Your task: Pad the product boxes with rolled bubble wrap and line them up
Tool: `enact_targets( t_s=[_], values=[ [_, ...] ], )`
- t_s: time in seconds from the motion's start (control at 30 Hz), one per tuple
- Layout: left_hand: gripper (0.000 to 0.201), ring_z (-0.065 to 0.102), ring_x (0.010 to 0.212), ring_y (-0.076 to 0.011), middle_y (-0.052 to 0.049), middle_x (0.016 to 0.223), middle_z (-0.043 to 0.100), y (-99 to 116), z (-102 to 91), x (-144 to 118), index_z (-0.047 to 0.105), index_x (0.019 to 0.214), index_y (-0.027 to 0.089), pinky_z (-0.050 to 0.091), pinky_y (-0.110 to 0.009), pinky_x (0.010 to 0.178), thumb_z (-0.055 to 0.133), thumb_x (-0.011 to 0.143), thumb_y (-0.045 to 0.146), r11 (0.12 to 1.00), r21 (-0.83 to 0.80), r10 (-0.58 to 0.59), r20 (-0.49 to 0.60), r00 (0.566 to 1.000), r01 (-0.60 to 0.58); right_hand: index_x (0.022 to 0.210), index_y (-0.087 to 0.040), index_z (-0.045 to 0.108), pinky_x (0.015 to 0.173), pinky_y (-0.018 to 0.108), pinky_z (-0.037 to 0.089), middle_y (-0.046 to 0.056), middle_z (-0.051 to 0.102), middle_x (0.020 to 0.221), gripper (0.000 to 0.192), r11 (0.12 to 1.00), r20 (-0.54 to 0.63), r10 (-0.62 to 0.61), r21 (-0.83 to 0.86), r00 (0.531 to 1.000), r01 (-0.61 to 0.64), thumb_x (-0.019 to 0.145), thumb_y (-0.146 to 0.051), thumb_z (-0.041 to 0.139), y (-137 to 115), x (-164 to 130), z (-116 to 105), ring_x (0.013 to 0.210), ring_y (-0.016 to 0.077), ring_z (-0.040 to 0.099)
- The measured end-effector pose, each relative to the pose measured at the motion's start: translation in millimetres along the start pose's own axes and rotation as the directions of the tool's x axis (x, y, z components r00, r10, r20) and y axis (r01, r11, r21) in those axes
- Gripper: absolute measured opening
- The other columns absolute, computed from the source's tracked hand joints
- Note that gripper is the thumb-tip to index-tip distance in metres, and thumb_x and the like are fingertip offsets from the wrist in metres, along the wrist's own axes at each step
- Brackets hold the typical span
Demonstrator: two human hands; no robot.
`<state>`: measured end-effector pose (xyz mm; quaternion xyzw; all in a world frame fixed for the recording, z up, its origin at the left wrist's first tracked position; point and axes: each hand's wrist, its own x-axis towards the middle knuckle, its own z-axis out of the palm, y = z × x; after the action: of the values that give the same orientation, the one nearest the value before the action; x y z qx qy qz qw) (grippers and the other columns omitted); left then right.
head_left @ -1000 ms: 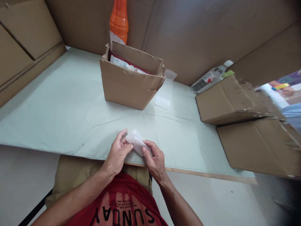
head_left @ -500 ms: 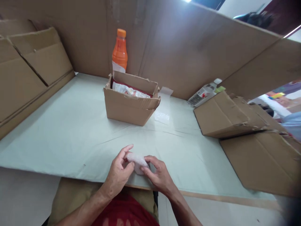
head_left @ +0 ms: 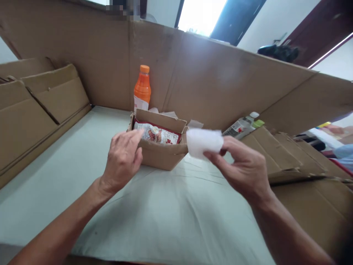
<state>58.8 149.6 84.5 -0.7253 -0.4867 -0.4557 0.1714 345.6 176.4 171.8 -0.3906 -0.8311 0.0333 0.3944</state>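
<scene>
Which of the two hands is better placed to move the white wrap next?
Probably the right hand: it holds the white wrap by one end. The left hand is apart from the wrap, overlapping the open cardboard box in this view; I cannot tell whether they touch.

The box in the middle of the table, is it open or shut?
Open: no flap covers the top of the box, and you can see a patterned thing inside it.

White light is entering through the overexposed opening beyond the far edge of the tabletop, and hazy glare is veiling the cardboard wall. Soft shadows are dimming the tabletop's near half, while blur is smearing the white packet and left hand.
</scene>
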Motion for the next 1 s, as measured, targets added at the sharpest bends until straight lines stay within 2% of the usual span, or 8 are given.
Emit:
enact_targets(
  t_s=[0.13,0.3,0.4,0.5,0.73,0.8,0.9,1.0],
  values=[
    [0.059,0.067,0.100,-0.0233,-0.008,0.103,0.072,2,-0.2,-18,0.044,0.146,0.019,0.047,-0.047,0.103,0.054,0.089,0.006,0.999,-0.024,0.036,0.031,0.999,-0.035,0.087,-0.024,0.071,0.062,0.027,0.044,0.000,0.069,0.081,0.007,0.982,0.245,-0.070,-0.152,0.967,0.110,0.091,-0.025,0.065,12,65,27,0.067,0.0139,0.059],
    [0.058,0.066,0.100,-0.0216,-0.008,0.104,0.072,2,-2.6,-25,0.046,0.143,0.018,0.047,-0.047,0.103,0.055,0.088,0.003,0.998,-0.043,0.055,0.041,0.998,-0.053,0.074,-0.021,0.071,0.059,0.027,0.037,0.004,0.073,0.079,0.010,0.904,0.652,-0.007,-0.319,0.758,0.283,0.082,-0.015,0.069,17,102,96,0.069,0.0177,0.064],
    [0.058,0.066,0.098,-0.0208,-0.008,0.103,0.072,-2,-0.4,-17,0.047,0.142,0.017,0.048,-0.046,0.104,0.056,0.087,0.000,0.996,-0.052,0.071,0.035,0.997,-0.069,0.078,-0.020,0.072,0.058,0.028,0.037,0.006,0.074,0.075,0.011,0.878,0.776,0.067,-0.344,0.627,0.332,0.082,-0.011,0.066,9,105,129,0.069,0.0204,0.067],
    [0.054,0.066,0.096,-0.0216,-0.009,0.101,0.071,-5,2.9,-12,0.050,0.138,0.015,0.049,-0.047,0.103,0.058,0.086,0.000,0.997,-0.038,0.074,0.021,0.997,-0.073,0.086,-0.018,0.074,0.058,0.027,0.038,0.008,0.075,0.078,0.016,0.883,0.816,0.065,-0.316,0.575,0.347,0.082,-0.008,0.063,4,104,145,0.070,0.0203,0.069],
    [0.052,0.064,0.107,-0.0260,-0.012,0.111,0.069,-4,9.4,-11,0.052,0.136,0.016,0.050,-0.048,0.102,0.060,0.087,0.003,0.999,-0.024,0.031,-0.025,0.999,-0.032,0.084,-0.021,0.074,0.057,0.026,0.037,0.003,0.074,0.076,0.012,0.949,0.796,0.004,-0.193,0.605,0.248,0.083,-0.012,0.066,13,108,129,0.067,0.0167,0.065],
    [0.054,0.061,0.118,-0.0291,-0.015,0.122,0.065,-2,7.0,-11,0.051,0.139,0.018,0.049,-0.049,0.103,0.062,0.087,0.006,1.000,-0.006,-0.007,-0.058,0.998,0.007,0.087,-0.022,0.075,0.061,0.026,0.039,0.001,0.075,0.081,0.013,0.970,0.719,-0.012,-0.161,0.695,0.183,0.085,-0.013,0.066,18,108,109,0.070,0.0163,0.066],
    [0.060,0.056,0.128,-0.0301,-0.016,0.135,0.058,-5,-0.3,-14,0.048,0.144,0.021,0.047,-0.050,0.108,0.065,0.087,0.010,0.995,-0.006,-0.096,-0.113,0.989,0.096,0.093,-0.022,0.075,0.067,0.027,0.045,0.001,0.077,0.091,0.015,0.995,0.402,0.012,-0.095,0.916,0.029,0.089,-0.015,0.063,32,92,65,0.076,0.0158,0.066],
    [0.059,0.057,0.128,-0.0279,-0.013,0.136,0.058,-14,-4.4,-24,0.049,0.144,0.023,0.046,-0.048,0.110,0.067,0.088,0.019,0.952,-0.085,-0.300,-0.076,0.951,0.293,0.095,-0.021,0.075,0.070,0.029,0.049,0.002,0.076,0.091,0.014,0.990,0.061,0.138,-0.022,0.989,-0.136,0.093,-0.025,0.061,53,49,27,0.077,0.0166,0.067]
  ],
)
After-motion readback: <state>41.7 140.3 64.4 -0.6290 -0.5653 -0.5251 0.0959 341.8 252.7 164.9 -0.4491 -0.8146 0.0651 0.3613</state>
